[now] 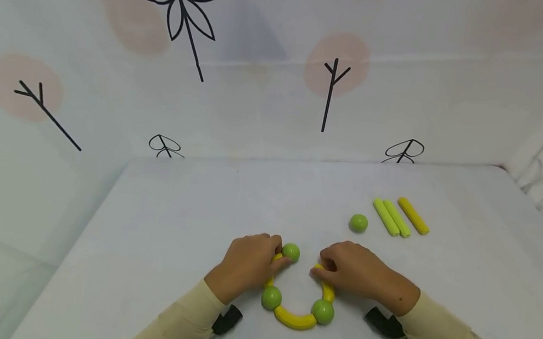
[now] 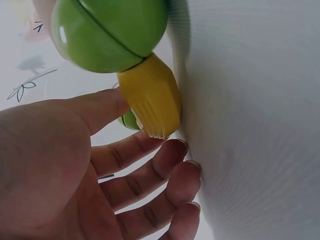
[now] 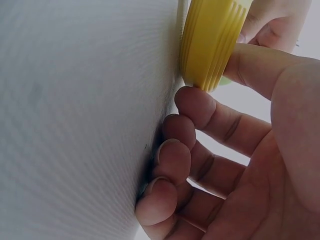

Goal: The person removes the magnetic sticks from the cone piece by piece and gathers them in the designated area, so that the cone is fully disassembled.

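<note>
Green balls and curved yellow sticks lie joined in a ring with a gap at its far side. My left hand pinches the left curved yellow stick between thumb and index finger. A green ball sits at that stick's far end, another green ball at its near end. On the other side, my right hand pinches the right curved yellow stick near its far end. This stick meets a green ball at its near end. A third curved yellow stick bridges the two near balls.
Beyond my right hand lies a loose green ball. To its right are two straight yellow-green sticks side by side and a straight yellow stick. A patterned white cloth rises behind the white table surface.
</note>
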Action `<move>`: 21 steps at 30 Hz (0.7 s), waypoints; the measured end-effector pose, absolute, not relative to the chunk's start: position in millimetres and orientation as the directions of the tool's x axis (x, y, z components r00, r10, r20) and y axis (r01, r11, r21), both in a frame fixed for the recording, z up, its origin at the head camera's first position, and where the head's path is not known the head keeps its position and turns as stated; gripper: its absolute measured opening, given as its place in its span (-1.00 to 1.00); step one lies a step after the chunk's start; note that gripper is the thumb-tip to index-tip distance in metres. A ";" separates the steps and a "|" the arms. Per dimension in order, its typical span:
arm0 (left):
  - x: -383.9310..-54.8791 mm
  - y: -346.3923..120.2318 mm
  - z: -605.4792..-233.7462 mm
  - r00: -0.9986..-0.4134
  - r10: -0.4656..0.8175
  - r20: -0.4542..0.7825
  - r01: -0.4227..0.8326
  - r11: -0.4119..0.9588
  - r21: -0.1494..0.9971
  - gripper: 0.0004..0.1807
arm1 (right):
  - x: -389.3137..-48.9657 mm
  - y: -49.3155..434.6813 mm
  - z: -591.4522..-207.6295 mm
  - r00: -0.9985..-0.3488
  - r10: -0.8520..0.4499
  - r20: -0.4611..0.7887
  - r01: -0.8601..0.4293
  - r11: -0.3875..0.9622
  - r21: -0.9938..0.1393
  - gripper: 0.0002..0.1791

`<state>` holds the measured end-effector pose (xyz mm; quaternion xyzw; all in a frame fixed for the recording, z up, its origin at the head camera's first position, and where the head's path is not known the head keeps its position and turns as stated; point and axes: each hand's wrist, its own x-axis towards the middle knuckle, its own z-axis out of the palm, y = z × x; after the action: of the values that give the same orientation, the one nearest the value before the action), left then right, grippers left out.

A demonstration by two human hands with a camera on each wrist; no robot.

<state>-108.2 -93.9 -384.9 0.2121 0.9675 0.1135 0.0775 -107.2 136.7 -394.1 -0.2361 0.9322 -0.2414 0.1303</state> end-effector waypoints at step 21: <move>-107.6 -95.4 -386.8 -0.890 0.448 -0.083 0.420 0.878 0.230 -0.67 | -106.8 134.0 -393.4 -0.854 -0.499 -0.146 -0.367 0.779 -0.508 -0.54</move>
<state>-107.6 -95.4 -386.8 0.2246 0.9666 0.1034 0.0671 -106.8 134.0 -393.4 -0.2320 0.9330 -0.2383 0.1376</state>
